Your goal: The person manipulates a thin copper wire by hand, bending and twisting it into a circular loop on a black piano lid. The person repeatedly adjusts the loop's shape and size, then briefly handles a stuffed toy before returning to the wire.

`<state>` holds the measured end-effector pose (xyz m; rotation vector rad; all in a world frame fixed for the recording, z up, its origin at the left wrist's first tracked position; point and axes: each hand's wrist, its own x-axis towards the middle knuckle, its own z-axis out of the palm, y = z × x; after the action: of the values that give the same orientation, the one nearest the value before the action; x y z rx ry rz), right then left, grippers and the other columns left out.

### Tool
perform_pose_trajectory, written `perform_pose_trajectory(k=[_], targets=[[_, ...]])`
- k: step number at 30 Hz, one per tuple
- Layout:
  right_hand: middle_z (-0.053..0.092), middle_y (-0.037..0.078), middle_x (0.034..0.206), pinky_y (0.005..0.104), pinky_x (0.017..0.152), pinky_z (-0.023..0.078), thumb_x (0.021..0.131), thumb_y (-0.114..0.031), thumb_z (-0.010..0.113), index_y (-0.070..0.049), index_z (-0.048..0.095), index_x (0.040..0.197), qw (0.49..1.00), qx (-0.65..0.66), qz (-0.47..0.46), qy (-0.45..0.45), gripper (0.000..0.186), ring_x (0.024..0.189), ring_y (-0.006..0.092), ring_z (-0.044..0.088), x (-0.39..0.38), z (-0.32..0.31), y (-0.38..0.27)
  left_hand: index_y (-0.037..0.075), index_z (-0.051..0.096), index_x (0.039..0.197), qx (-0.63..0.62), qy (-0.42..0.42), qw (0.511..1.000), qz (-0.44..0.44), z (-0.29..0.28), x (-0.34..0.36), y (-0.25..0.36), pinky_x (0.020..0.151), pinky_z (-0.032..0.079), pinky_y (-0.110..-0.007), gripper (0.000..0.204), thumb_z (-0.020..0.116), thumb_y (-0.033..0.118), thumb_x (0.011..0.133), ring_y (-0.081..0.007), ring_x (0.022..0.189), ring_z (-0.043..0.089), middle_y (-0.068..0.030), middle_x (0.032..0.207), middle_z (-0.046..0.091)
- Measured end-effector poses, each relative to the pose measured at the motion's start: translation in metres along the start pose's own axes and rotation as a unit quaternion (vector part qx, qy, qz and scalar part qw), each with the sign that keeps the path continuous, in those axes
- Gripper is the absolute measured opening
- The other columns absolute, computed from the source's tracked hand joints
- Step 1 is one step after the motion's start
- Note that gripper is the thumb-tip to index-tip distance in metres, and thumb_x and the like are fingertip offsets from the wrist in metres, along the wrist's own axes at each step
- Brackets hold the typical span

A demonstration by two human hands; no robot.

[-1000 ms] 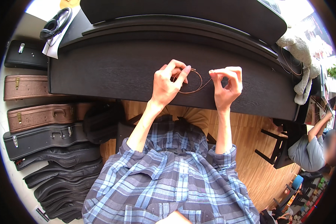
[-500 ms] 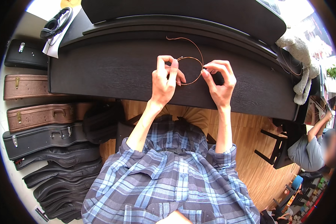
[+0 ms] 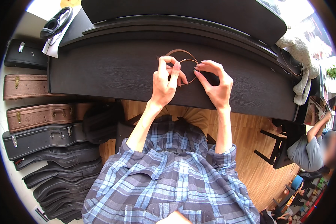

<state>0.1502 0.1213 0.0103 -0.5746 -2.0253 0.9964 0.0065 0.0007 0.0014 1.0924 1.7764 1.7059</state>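
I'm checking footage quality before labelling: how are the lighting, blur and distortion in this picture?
Head view: glare whitens the upper right; head view: edges of the black desktop bow, the rim is black; head view: the outer arc of the wire looks smeared, the plaid shirt sharper.

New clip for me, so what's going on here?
Someone in a blue plaid shirt is handling a thin coppery strand over a dark wood-grained surface. The strand is bent into a loop: the left hand grips its left side, and the right hand pinches its right side. Another stretch arcs beyond the loop. Cases line the left, and a pale plush toy sits at the far right.
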Motion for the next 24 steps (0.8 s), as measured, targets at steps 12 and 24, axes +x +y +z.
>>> perform_pose_trajectory(k=[12,24], targets=[[0.078,0.008,0.096,0.0293,0.083,0.06,0.085,0.0,0.082,-0.005,0.075,0.114,1.0,-0.018,0.001,-0.017,0.03,0.087,0.0174,0.076,0.0025,-0.0007,-0.0021,0.002,0.049,0.112,-0.011,-0.015,1.0,-0.004,0.0,-0.0007,-0.0013,0.055,0.046,-0.023,0.027,0.048,0.029,0.114,-0.0095,0.054,0.059,-0.0093,0.07,0.073],[0.075,0.006,0.092,0.0315,0.075,0.058,0.086,-0.004,0.081,-0.007,0.079,0.101,0.993,-0.083,-0.058,-0.055,0.016,0.082,0.02,0.072,0.0037,-0.002,0.0041,0.002,0.052,0.11,0.0,0.005,1.0,-0.007,0.0008,0.0001,0.0009,0.055,0.047,-0.024,0.027,0.049,0.028,0.114,-0.0101,0.055,0.06,-0.008,0.068,0.073]])
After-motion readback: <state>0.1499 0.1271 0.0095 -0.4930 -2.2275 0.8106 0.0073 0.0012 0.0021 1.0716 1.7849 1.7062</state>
